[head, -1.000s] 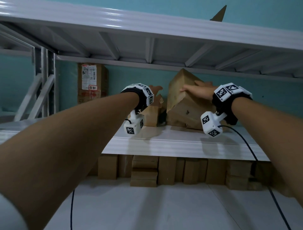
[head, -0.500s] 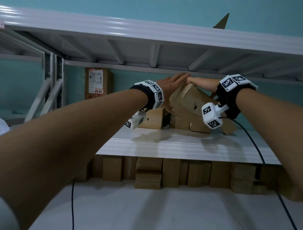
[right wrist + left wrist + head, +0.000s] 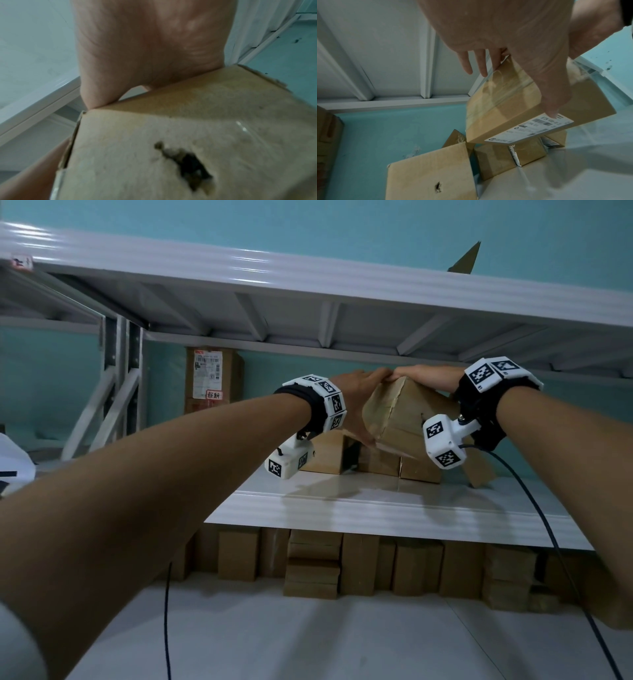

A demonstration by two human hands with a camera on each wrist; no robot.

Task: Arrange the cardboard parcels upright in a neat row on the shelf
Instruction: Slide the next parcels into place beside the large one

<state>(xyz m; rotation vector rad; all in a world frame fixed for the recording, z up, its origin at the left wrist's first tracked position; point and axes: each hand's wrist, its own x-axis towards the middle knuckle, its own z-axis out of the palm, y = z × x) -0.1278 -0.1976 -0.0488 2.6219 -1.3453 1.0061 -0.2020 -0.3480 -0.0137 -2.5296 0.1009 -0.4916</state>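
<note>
A tilted brown cardboard parcel (image 3: 394, 419) (image 3: 505, 108) (image 3: 188, 121) with a white label leans on smaller parcels (image 3: 400, 465) (image 3: 510, 159) on the white shelf (image 3: 342, 508). My left hand (image 3: 359, 395) (image 3: 513, 60) lies flat against its left taped end, thumb down that face, fingers straight past the top edge. My right hand (image 3: 424, 376) (image 3: 145, 54) grips the parcel's top edge, fingers curled over the far side and hidden. A flat parcel with a hole (image 3: 325, 453) (image 3: 429, 173) lies to the left. A labelled parcel (image 3: 212, 378) stands upright at the back left.
The upper shelf's ribbed underside (image 3: 308, 313) hangs close above my hands. Grey shelf posts (image 3: 120, 371) stand at the left. On the lower shelf a row of parcels (image 3: 376, 570) stands against the wall. A black cable (image 3: 548, 525) trails from my right wrist.
My left hand rose from the small parcel to the tilted parcel's left end. My right hand slid to its top corner. The parcel's raised end now sits higher.
</note>
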